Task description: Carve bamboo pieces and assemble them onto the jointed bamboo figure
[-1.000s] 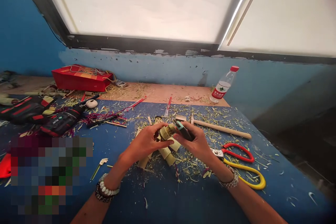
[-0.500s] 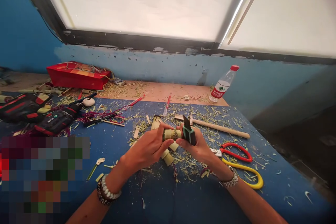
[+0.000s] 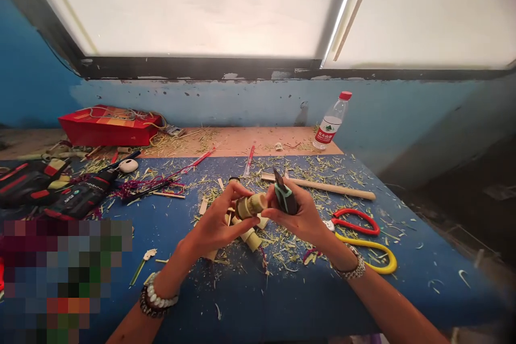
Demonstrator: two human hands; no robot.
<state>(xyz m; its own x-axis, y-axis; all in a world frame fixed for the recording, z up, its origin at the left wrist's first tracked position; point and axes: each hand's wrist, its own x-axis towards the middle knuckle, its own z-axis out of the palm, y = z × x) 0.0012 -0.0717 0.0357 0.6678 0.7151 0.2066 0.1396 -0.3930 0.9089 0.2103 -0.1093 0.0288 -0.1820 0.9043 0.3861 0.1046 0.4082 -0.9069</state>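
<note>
My left hand (image 3: 213, 223) is closed around a short, pale bamboo piece (image 3: 256, 203) with carved ring-like steps, its cut end turned toward the right. A black utility knife with mint-green trim (image 3: 287, 200) sits in my closed right hand (image 3: 304, 217), its dark blade pointing up and away. The right thumb and fingers are close to the bamboo's end; whether they touch it I cannot tell. Below the hands, another stepped bamboo piece (image 3: 252, 239) lies among shavings, partly hidden by my left hand.
Behind my right hand lies a wooden stick (image 3: 338, 188). Shears with red and yellow handles (image 3: 389, 263) rest to the right. A water bottle (image 3: 327, 130) stands at the back. Leftward are a cordless drill (image 3: 78, 196), purple cords and a red bag (image 3: 108, 131). Shavings litter the blue tabletop (image 3: 306, 301).
The bamboo piece has turned from side-on to tilted, showing its end. The right fingers have drawn back from it, still holding the knife. The whole view has shifted slightly.
</note>
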